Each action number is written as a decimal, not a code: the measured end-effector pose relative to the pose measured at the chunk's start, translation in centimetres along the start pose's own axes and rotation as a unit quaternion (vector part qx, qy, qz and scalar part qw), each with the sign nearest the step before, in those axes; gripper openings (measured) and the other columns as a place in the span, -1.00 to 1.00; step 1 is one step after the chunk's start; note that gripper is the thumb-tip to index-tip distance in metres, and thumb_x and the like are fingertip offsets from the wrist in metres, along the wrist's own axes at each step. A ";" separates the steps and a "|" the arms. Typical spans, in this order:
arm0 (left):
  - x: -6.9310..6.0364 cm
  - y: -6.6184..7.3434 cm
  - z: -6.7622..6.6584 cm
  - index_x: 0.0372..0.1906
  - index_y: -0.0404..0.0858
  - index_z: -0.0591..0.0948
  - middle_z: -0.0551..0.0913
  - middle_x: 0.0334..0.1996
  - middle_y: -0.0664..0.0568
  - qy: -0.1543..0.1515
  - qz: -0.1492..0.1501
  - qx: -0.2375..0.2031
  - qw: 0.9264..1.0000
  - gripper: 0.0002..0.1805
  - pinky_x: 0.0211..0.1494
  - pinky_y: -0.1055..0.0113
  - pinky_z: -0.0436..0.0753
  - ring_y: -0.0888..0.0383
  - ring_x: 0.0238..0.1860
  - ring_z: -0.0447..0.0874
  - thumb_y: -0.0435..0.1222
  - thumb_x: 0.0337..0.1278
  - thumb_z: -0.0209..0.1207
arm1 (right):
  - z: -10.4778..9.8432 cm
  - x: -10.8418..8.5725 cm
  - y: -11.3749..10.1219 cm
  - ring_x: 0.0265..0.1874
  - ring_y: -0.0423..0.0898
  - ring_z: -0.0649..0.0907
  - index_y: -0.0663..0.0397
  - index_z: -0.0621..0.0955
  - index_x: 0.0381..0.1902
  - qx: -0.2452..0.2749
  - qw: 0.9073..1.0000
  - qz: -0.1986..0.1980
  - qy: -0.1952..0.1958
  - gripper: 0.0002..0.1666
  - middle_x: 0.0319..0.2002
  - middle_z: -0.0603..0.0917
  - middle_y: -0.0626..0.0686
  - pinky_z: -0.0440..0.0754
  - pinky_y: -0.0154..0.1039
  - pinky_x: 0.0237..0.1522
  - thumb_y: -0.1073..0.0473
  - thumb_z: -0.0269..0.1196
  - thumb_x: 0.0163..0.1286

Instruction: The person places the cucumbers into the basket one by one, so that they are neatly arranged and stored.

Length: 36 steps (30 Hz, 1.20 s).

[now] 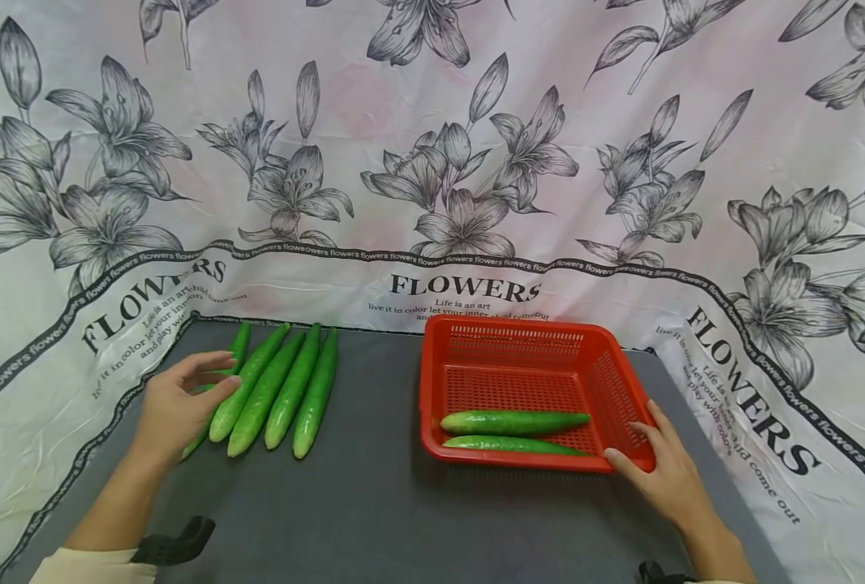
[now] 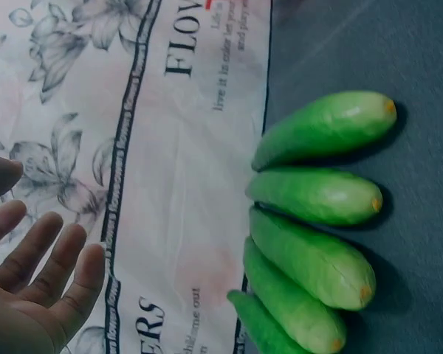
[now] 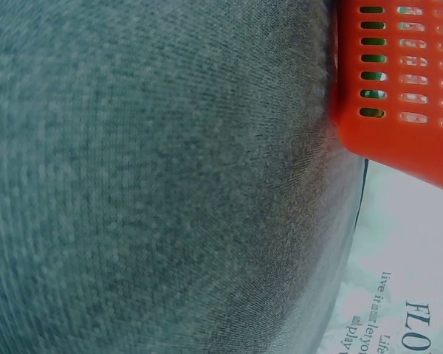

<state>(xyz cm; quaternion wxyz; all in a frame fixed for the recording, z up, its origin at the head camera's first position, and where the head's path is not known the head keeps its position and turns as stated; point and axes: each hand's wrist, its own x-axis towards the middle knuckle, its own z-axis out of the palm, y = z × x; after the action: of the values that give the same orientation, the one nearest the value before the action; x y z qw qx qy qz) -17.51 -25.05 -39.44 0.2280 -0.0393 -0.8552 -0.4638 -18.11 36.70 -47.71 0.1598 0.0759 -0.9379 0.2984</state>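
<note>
Several green cucumbers [image 1: 272, 393] lie side by side on the left of the grey table; their pale ends also show in the left wrist view, one of them the nearest cucumber [image 2: 332, 195]. My left hand [image 1: 177, 410] is over the leftmost ones, fingers relaxed and thumb apart, holding nothing; in the left wrist view its fingers are spread. On the right stands a red plastic basket [image 1: 513, 470] with two cucumbers [image 1: 514, 422] lying along its near side. My right hand [image 1: 669, 478] grips the basket's right front corner, fingers over the rim. The right wrist view does not show that hand.
A white cloth with printed flowers [image 1: 462, 162] hangs behind the grey table [image 1: 374, 503] and drapes along both sides. The basket's perforated wall [image 3: 399, 140] fills the upper right of the right wrist view.
</note>
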 end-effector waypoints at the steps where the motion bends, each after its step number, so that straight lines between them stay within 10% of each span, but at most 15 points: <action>1: 0.0 -0.2 -0.1 0.09 -0.36 0.59 0.66 -0.07 -0.01 0.002 -0.003 0.003 1.000 -0.61 -0.18 0.55 0.49 0.44 -0.19 0.56 -0.37 0.15 0.31 | 0.0 0.0 0.0 0.25 0.39 0.25 0.34 0.52 0.09 0.000 1.000 0.000 0.000 -0.34 0.46 0.10 0.23 0.29 0.34 -0.01 -0.04 0.38 0.21; 9: 0.2 -2.0 -1.0 0.10 -0.37 0.58 0.61 -0.10 0.28 0.011 -0.031 0.025 0.999 -0.59 -0.36 0.55 0.51 0.52 -0.21 0.50 -0.32 0.17 0.31 | 0.0 -0.1 -0.1 0.26 0.39 0.25 0.34 0.51 0.08 0.002 1.000 0.000 0.000 -0.34 0.44 0.11 0.26 0.29 0.34 -0.02 -0.04 0.38 0.20; 14: 0.3 -2.8 -1.8 0.15 -0.36 0.56 0.62 -0.02 -0.07 0.000 -0.067 0.072 0.995 -0.54 -0.36 0.57 0.51 0.57 -0.23 0.44 -0.21 0.22 0.28 | 0.0 -0.1 0.0 0.27 0.38 0.24 0.34 0.51 0.09 0.003 1.000 0.000 -0.001 -0.34 0.46 0.09 0.22 0.28 0.34 -0.01 -0.03 0.39 0.20; 21: 0.5 -4.1 -2.5 0.27 -0.37 0.45 0.51 0.12 -0.31 -0.040 -0.126 0.089 0.987 -0.41 -0.33 0.44 0.54 -0.21 0.04 0.49 -0.07 0.29 0.19 | -0.1 -0.1 -0.2 0.29 0.38 0.22 0.33 0.49 0.12 -0.003 1.000 0.009 -0.011 -0.31 0.48 0.05 0.18 0.27 0.36 0.00 -0.07 0.36 0.23; 28: 0.9 -6.3 -2.4 0.34 -0.44 0.33 0.41 0.19 -0.41 -0.074 -0.189 0.100 0.974 -0.32 -0.09 -0.05 0.57 -0.35 0.12 0.41 -0.08 0.32 0.15 | -0.2 -0.1 -0.3 0.27 0.39 0.23 0.34 0.50 0.11 -0.002 1.000 0.009 -0.009 -0.32 0.47 0.07 0.21 0.28 0.35 0.00 -0.06 0.37 0.22; 36: 1.2 -8.7 -2.4 0.39 -0.48 0.23 0.32 0.23 -0.46 -0.102 -0.246 0.124 0.956 -0.28 -0.07 -0.12 0.55 -0.40 0.10 0.41 -0.15 0.31 0.16 | -0.1 -0.1 -0.1 0.30 0.37 0.20 0.33 0.51 0.10 0.001 1.000 0.007 -0.008 -0.32 0.47 0.07 0.21 0.26 0.36 0.02 -0.06 0.38 0.21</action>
<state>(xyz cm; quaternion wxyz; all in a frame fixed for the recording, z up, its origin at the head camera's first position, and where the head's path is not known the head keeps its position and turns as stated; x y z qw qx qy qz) -20.20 -32.10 -44.56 0.0213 0.1541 -0.9080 -0.3889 -17.93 36.72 -47.60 0.1499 0.0717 -0.9394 0.2997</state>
